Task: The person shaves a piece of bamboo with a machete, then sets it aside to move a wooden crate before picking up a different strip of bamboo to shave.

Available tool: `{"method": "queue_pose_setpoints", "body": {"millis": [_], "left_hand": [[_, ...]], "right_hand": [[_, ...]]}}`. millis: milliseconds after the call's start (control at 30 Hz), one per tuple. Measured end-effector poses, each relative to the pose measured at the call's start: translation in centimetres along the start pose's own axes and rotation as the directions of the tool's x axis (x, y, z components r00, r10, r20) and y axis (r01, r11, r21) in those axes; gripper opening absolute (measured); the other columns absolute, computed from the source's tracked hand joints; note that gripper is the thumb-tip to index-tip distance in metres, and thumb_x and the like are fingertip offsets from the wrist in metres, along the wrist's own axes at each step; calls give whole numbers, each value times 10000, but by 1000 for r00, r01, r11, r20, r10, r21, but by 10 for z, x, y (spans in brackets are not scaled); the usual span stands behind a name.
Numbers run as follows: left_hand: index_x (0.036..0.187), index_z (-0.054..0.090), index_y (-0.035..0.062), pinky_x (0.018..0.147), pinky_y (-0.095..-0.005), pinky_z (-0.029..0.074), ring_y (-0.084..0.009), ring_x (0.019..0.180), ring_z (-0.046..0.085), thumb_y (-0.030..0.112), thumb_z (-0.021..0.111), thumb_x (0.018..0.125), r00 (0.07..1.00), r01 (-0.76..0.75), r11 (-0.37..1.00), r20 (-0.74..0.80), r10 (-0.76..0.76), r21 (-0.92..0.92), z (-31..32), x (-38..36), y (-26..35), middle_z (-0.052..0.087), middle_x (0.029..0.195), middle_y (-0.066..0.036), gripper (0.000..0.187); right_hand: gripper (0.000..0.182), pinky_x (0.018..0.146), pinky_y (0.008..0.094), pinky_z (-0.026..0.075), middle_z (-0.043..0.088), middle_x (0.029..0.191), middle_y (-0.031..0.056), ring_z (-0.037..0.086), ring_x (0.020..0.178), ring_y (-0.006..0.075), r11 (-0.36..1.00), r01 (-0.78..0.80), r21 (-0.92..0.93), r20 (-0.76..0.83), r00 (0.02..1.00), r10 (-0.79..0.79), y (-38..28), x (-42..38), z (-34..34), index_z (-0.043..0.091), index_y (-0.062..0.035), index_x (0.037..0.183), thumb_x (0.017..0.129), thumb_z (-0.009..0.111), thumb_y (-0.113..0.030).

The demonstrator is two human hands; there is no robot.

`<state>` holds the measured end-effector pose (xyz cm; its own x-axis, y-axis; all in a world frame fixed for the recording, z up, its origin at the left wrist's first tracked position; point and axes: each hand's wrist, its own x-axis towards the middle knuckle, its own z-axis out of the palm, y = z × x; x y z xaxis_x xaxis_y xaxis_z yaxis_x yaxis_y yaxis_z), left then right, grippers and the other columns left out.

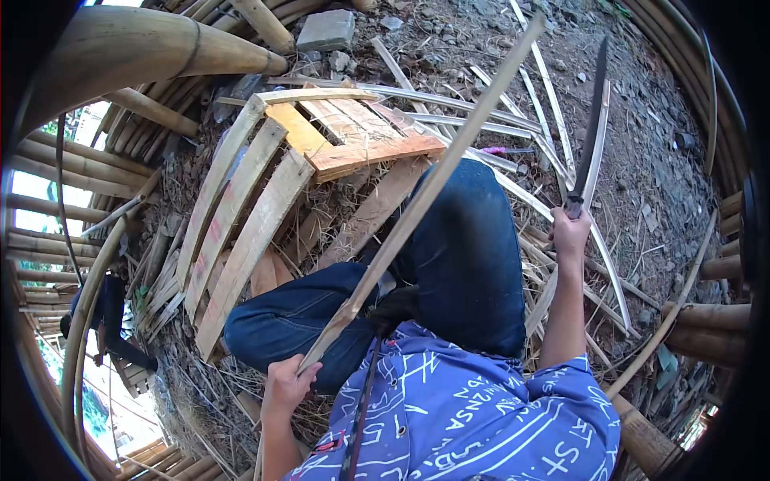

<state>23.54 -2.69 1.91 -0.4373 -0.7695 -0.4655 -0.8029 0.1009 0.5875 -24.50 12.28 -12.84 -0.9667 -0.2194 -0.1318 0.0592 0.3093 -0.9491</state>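
Note:
In the head view, my left hand (289,385) is closed around the lower end of a long bamboo strip (425,200). The strip slants up across my lap and past the right end of a wooden pallet-like stand (377,151). On the right side, my right hand (570,232) grips the handle of a machete (594,120), its long dark blade pointing up and away from me. Blade and strip are apart. Several split bamboo strips (553,88) lie on the ground between and beyond them.
Thick bamboo poles (160,40) frame the left side, with more poles (706,325) at the right. A concrete block (325,30) lies at the back. Another person (104,313) is at far left. Wood shavings and gravel cover the ground. A pink-handled tool (497,150) lies behind my knee.

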Motion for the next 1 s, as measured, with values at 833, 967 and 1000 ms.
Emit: {"method": "queue_pose_setpoints", "body": {"millis": [833, 967, 1000], "left_hand": [[740, 549, -19, 443, -230, 348, -58, 469, 464, 217, 500, 987, 941, -156, 979, 281, 188, -131, 31, 16, 61, 491, 514, -10, 345], [736, 552, -24, 440, -229, 349, -59, 459, 462, 243, 497, 988, 945, -146, 978, 270, 183, -151, 38, 13, 68, 489, 510, -11, 372], [735, 553, -26, 441, -229, 348, -60, 459, 463, 245, 495, 989, 950, -148, 978, 253, 182, -145, 37, 13, 68, 490, 509, -11, 375]], "right_hand": [[246, 535, 419, 500, 583, 659, 131, 630, 611, 319, 497, 774, -392, 698, 602, -388, -135, -117, 10, 507, -34, 822, 667, 690, -88], [235, 540, 412, 515, 606, 641, 138, 648, 607, 317, 427, 765, -483, 745, 615, -259, -145, -106, 12, 518, -31, 791, 666, 701, -110], [235, 540, 412, 515, 606, 641, 138, 648, 607, 317, 427, 758, -493, 735, 625, -261, -144, -103, 12, 518, -31, 791, 666, 701, -110]]}}
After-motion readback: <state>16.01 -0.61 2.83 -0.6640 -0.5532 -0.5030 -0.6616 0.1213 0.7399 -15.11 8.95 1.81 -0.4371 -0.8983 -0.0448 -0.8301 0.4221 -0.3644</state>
